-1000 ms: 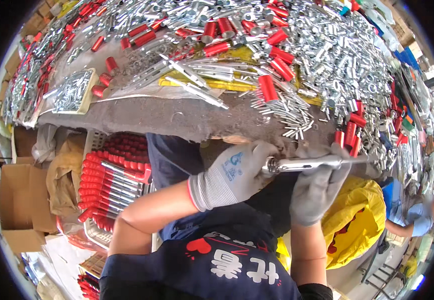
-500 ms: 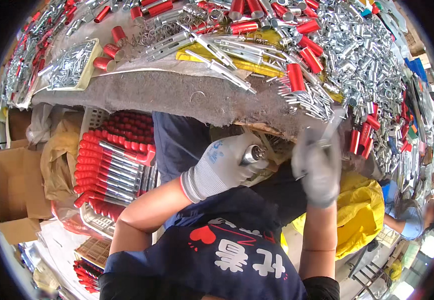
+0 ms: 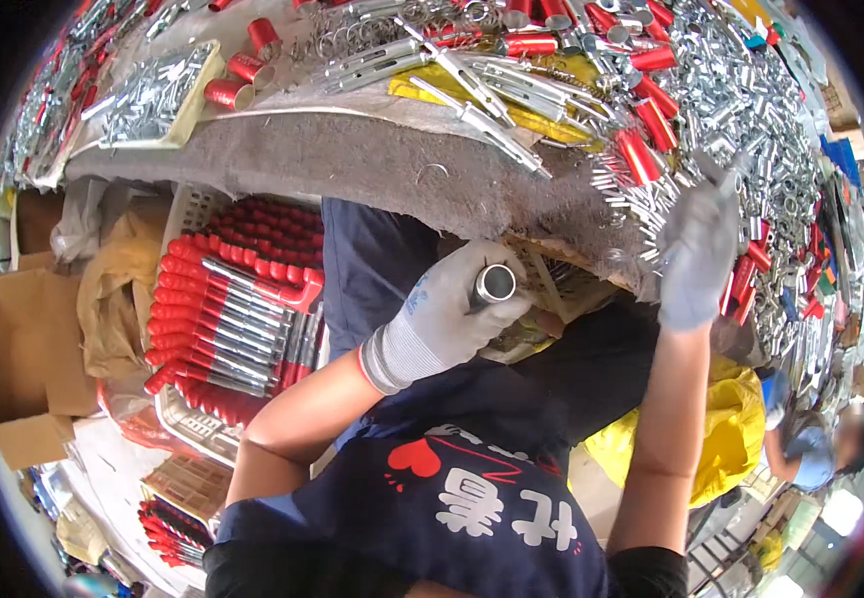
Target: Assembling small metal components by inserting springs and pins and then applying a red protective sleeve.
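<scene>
While gripped end-on, metal tube [image 3: 495,284] inside curled left-hand fingers [image 3: 457,309]; right fingers' [image 3: 696,239] state unclear.

Both hands gloved. Left hand [image 3: 449,317]: light grey knit glove, small blue marking on the back, ribbed cuff with a thin dark red edge at the wrist. Right hand [image 3: 699,254]: same light grey knit glove, somewhat blurred. Forearms uncovered past the cuffs. Black sleeve hem visible at the right upper arm. Dark navy apron [image 3: 472,488] over the front, printed with a red heart, thin red lines and large white characters. Trousers dark navy blue.
</scene>
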Demonstrator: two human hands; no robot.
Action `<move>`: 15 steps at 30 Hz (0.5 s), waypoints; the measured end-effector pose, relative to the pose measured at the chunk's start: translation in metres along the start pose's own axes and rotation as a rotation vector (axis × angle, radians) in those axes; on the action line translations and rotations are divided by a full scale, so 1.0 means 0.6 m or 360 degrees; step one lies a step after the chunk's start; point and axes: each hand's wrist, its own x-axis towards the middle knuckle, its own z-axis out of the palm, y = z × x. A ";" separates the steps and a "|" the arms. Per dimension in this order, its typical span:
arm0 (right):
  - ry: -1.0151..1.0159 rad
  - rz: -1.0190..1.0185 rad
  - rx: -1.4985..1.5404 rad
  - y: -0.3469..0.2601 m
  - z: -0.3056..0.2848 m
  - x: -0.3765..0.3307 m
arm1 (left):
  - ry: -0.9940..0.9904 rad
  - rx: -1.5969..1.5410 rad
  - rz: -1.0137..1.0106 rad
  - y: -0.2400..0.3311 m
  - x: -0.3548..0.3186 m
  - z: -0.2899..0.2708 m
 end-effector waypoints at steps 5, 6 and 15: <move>-0.0179 0.0022 0.1504 -0.064 0.068 -0.091 | -0.0204 0.0394 0.0326 -0.015 0.003 0.022; 0.0061 -0.0246 -0.0018 -0.059 0.092 -0.117 | -0.0289 0.0407 0.0251 -0.004 -0.001 0.033; -0.0293 -0.0050 0.0623 -0.032 0.088 -0.170 | -0.0257 0.0534 0.0179 -0.015 -0.012 0.030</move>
